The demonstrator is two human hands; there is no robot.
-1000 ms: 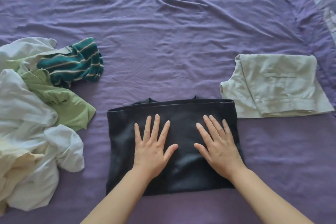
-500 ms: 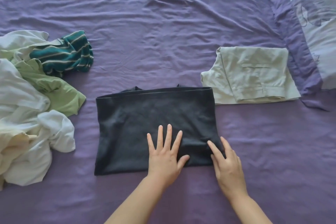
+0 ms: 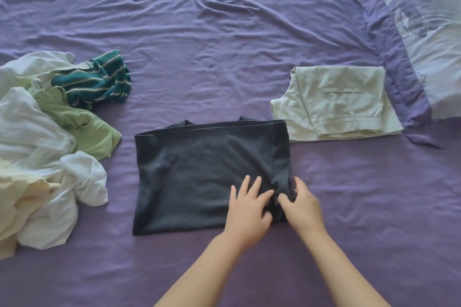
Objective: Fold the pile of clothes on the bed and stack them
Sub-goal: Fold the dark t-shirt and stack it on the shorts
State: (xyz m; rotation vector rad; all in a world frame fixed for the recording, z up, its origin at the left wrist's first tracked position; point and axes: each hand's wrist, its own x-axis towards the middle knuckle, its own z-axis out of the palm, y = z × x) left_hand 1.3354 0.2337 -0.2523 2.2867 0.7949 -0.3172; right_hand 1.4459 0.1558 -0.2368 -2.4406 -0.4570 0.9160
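Right hand [image 3: 303, 204] pinching the near right corner of the dark folded garment [image 3: 199, 177], thumb and fingers curled into bunched cloth. Left hand [image 3: 249, 212] just beside it, fingers spread and fairly straight, pressing flat on the same garment. Garment lying as a rough rectangle on the purple bed sheet [image 3: 224, 45], centre of view. Beyond its far right corner, just beside it, a folded pale green pair of trousers [image 3: 344, 104]. Off to the left, an unfolded pile of clothes [image 3: 37, 157]: white, cream and light green pieces, with a teal striped top [image 3: 99, 80] at the far edge. Patterned pillow [image 3: 424, 32] at upper right.
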